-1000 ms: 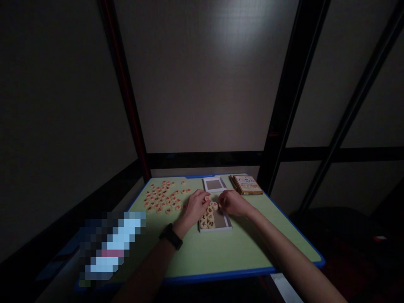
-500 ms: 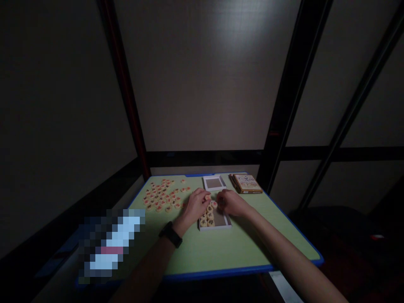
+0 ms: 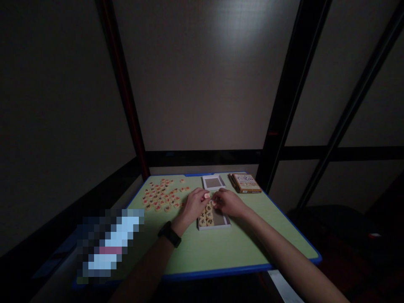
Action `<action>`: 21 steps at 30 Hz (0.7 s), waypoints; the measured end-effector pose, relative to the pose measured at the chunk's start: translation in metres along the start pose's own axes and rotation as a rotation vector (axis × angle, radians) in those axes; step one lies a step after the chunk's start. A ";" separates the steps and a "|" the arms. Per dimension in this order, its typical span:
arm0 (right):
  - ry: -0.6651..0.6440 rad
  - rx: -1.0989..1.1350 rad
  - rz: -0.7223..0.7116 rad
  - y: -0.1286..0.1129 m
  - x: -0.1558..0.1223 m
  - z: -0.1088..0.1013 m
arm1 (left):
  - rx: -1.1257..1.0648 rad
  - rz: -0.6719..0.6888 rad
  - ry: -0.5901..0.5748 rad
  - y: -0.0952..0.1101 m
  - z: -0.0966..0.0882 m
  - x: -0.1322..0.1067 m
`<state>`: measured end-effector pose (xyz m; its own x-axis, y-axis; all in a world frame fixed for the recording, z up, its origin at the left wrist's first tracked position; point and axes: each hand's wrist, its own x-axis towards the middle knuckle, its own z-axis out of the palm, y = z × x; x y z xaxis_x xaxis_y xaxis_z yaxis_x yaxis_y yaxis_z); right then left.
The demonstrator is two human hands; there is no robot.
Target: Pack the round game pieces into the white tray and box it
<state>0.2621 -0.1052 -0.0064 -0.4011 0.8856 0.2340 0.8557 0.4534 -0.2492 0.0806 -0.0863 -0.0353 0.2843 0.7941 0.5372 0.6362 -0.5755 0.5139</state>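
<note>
A shallow white tray (image 3: 223, 223) lies on the green table (image 3: 217, 248), with several round pale game pieces (image 3: 205, 218) in its left half. My left hand (image 3: 194, 203) pinches one round piece (image 3: 207, 195) between thumb and fingers just above the tray's far end. My right hand (image 3: 229, 202) hovers over the tray's far right part, fingers curled close to the left hand's piece; what it holds is hidden. A black watch (image 3: 170, 234) is on my left wrist.
Many loose round pieces (image 3: 160, 195) with red and black marks lie at the table's far left. A second white tray (image 3: 213, 182) and an orange printed box (image 3: 246, 183) sit at the back. Dark frame posts rise behind the blue-edged table. A blurred patch covers the lower left.
Both hands have drawn closer together over the far end of the tray; my right hand moved left toward the piece held by my left hand.
</note>
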 end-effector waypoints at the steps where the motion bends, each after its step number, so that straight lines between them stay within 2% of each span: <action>1: 0.001 0.000 0.007 0.000 0.000 0.000 | -0.002 -0.002 -0.003 0.000 -0.001 0.000; 12: 0.039 0.046 0.001 0.002 0.001 0.000 | -0.115 -0.060 0.027 0.003 -0.001 0.000; 16: 0.158 0.223 -0.051 0.003 0.002 -0.001 | -0.216 -0.124 0.045 0.000 0.001 0.003; 21: 0.266 0.465 0.005 -0.004 0.005 0.005 | -0.170 -0.049 0.090 0.005 -0.001 0.001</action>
<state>0.2555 -0.1018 -0.0089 -0.2491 0.8594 0.4464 0.5980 0.4991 -0.6272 0.0837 -0.0883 -0.0313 0.1858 0.8053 0.5631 0.5154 -0.5677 0.6419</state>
